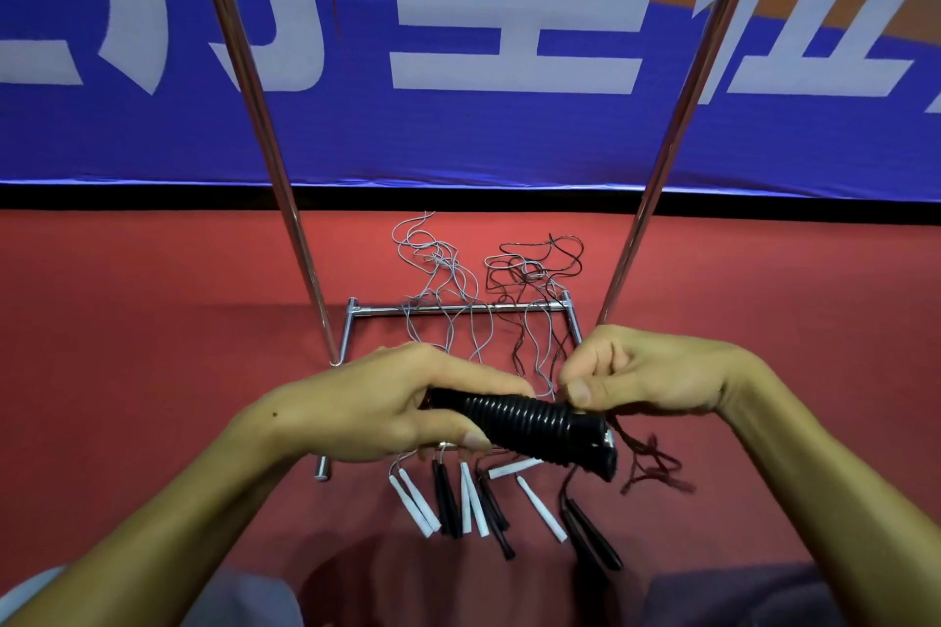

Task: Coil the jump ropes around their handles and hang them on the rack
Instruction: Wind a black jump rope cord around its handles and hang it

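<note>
large white characters, cut off and unreadable, run across the blue banner (458,132) at the top. lower centre: the left hand (387,402) curls around black handles (529,423) wound with black rope; the right hand (626,372) pinches the rope's loose end (646,463). uncoiled ropes (458,300) cross the rack (458,308) base on red floor (153,321), open to either side.

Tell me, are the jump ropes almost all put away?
Not nearly. None visibly hangs on the shiny metal rack yet. The left hand holds black handles wrapped in black rope; the right hand pinches the rope's end. White and black handles lie uncoiled on the red floor.
</note>
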Available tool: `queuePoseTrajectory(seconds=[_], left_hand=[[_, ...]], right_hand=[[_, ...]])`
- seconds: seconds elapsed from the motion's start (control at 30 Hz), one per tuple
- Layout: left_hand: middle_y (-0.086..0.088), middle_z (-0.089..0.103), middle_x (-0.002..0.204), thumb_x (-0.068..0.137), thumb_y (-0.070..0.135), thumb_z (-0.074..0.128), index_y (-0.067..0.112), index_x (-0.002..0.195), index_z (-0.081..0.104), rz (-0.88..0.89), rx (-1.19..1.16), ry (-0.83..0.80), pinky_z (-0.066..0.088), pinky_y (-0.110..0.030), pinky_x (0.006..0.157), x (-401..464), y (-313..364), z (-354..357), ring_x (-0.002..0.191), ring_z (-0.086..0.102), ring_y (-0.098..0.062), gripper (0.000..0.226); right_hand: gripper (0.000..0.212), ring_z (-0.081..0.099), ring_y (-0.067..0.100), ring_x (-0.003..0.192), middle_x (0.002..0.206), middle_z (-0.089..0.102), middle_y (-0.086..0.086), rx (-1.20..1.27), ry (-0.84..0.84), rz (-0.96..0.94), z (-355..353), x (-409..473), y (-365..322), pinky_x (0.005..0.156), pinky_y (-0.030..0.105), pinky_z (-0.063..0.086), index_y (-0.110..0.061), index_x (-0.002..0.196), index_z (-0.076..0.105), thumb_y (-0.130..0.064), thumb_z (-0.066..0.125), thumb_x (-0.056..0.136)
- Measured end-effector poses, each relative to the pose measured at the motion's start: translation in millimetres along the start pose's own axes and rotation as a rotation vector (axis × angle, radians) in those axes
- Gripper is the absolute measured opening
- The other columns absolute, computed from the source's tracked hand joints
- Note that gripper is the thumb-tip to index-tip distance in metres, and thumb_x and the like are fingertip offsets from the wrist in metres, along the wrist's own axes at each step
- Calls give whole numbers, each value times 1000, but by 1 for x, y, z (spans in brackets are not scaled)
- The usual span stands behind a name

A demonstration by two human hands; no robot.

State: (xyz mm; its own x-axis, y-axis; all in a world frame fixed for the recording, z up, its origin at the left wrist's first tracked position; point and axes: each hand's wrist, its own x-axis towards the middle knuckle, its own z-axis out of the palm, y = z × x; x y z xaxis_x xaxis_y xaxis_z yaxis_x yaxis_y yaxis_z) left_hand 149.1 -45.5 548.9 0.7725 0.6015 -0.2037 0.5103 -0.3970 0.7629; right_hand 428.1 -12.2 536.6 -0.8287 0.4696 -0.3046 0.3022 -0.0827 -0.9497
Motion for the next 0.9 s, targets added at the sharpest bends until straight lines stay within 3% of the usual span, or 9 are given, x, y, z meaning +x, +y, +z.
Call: queuePoseTrajectory(seconds=[0.17,0.33,0.43,0.5,0.6,0.73,0.8,0.9], left_hand=[[-2,64,91,104,17,65,28,132,64,35,-11,112,47,-40,73,-4,-8,-5,82,53,-34,30],[3,71,90,102,26,69,54,139,59,20,96,293,54,-34,72,-9,-17,-13,70,61,-20,47],[1,73,90,102,22,70,48,141,61,23,-9,358,55,-29,73,-10,-19,-13,73,68,-21,48],[2,75,93,101,25,70,48,142,60,20,-2,404,57,-31,75,-13,-16,-15,76,70,-23,48],[7,74,90,100,30,69,51,141,59,14,84,459,57,-32,76,-18,-8,-25,74,70,-18,47],[6,72,86,101,29,69,49,141,60,26,93,522,57,-34,75,-16,-5,-34,69,69,-16,45],[-1,71,87,101,23,70,46,142,61,42,-44,536,57,-34,74,-12,-12,-32,67,67,-21,47],[-14,67,86,102,11,69,36,143,63,98,-243,554,56,-36,67,-6,-23,-28,66,59,-25,49]], right_hand=[[31,53,7,57,71,62,-9,265,36,6,-1,12,13,55,20,41,-24,77,72,-51,72,93],[34,48,9,55,77,53,5,489,100,-16,-5,24,12,46,20,33,-5,97,57,-35,74,96],[22,53,13,60,77,54,4,590,175,-127,1,36,11,54,24,44,-17,81,61,-27,79,91],[29,53,13,61,76,56,3,560,257,-196,6,42,6,55,25,50,-20,75,66,-39,87,81],[38,44,9,53,69,54,3,555,348,-282,10,45,-5,46,19,39,-19,71,66,-51,88,76],[25,29,4,40,51,37,-2,596,467,-338,14,46,-22,41,20,15,-17,76,63,-34,69,94],[23,26,5,37,46,33,-3,603,528,-372,17,53,-23,40,20,13,-18,87,64,-14,52,105],[38,25,6,38,49,37,-1,515,711,-420,23,72,-21,38,17,20,-23,81,61,-2,42,107]])
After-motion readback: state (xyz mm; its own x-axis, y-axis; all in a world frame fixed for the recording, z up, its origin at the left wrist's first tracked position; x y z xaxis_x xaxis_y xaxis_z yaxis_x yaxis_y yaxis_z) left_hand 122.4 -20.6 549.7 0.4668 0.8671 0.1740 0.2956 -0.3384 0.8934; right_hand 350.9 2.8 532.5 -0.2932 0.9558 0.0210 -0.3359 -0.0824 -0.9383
